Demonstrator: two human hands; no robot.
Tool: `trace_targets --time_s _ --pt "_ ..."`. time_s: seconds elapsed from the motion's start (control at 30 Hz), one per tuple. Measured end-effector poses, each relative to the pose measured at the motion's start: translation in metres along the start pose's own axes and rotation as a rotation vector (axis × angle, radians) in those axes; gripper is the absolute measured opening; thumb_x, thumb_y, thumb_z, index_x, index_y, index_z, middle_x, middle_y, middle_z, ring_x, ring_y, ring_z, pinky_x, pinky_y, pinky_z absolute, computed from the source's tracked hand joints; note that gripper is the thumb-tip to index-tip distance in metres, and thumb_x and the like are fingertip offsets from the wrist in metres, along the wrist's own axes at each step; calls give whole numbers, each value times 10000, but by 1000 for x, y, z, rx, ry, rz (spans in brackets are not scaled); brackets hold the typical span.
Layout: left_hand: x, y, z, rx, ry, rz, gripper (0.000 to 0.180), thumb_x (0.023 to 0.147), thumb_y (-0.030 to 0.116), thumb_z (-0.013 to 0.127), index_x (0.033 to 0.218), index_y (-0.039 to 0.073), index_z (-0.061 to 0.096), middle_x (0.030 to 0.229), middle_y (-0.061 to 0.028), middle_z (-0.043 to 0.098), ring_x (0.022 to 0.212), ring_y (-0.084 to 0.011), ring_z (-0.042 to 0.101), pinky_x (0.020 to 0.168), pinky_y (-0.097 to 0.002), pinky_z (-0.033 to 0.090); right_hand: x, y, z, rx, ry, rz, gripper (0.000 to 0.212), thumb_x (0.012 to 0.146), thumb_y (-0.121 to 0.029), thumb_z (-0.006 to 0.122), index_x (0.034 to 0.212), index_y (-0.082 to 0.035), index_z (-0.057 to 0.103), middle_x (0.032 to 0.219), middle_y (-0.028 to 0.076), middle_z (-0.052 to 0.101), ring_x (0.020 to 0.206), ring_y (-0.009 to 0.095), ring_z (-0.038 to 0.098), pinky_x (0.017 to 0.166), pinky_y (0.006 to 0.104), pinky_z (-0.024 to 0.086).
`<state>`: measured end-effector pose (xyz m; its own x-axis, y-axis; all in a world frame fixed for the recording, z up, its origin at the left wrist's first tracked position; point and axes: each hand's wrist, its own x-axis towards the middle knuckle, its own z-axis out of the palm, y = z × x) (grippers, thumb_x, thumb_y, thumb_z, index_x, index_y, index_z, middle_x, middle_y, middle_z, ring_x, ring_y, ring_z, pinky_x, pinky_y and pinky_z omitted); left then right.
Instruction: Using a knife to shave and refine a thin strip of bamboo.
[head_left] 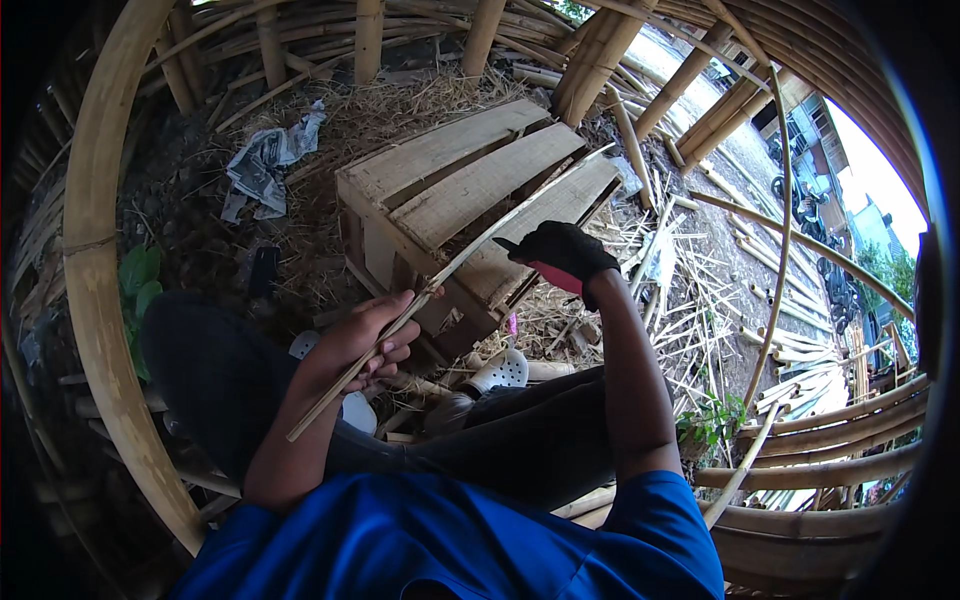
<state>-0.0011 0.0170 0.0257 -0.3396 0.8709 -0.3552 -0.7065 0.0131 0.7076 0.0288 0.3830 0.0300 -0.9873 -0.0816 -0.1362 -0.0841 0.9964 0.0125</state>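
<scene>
A long, thin bamboo strip (468, 254) runs slantwise from my lap up over a slatted wooden crate (480, 190). Bare, my left hand (372, 340) is closed around its lower part, the near end sticking out below the fist. My right hand (560, 258), in a black glove with a red palm, is closed beside the strip, farther up and over the crate's right side. A dark narrow point juts left from it towards the strip. Whether that is a finger or a blade, I cannot tell, and the glove hides anything inside.
Bamboo posts (368, 40) and rails surround me, with a thick curved pole (92, 240) at the left. Crumpled newspaper (270, 165) lies on straw-littered ground. A light perforated clog (500, 370) shows below the crate. Split bamboo pieces (800, 370) are scattered at the right.
</scene>
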Motion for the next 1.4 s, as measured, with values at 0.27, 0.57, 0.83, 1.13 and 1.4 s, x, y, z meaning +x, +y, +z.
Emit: trace_targets --time_s 0.27,0.57,0.83,1.13,1.4 --pt "-1 -2 0 -7 23 8 415 1132 393 380 1396 114 539 604 67 335 420 -14 308 335 -170 277 4 -67 1 117 68 -88 402 957 -511 572 1067 -202 803 1070 95 765 1039 323 713 926 425 550" --pt "-1 -3 -1 -1 77 -28 411 1133 387 376 1394 114 536 600 68 337 411 -16 311 330 -171 279 12 -83 0 -7 111 47 434 977 -479 532 920 -143 802 922 146 759 880 353 741 784 450 584" --pt "-5 1 6 2 7 -12 445 1136 376 360 1487 134 488 610 73 338 427 -14 315 354 -167 302 1 111 37 71 335 1003 282 781 -329 729 897 -83 803 923 204 764 873 384 765 703 473 601" --pt "-10 -1 7 7 40 -10 466 1133 388 371 1515 135 458 597 66 338 400 -17 293 340 -172 286 39 90 50 26 415 540 348 941 -346 563 1194 -175 730 1184 177 722 1072 389 700 915 484 553" --pt "-10 -1 6 -9 49 -12 465 1133 386 369 1509 130 465 598 68 342 399 -15 300 351 -165 287 25 126 55 10 364 971 224 898 -211 626 997 -82 781 1050 211 752 994 392 734 791 462 601"
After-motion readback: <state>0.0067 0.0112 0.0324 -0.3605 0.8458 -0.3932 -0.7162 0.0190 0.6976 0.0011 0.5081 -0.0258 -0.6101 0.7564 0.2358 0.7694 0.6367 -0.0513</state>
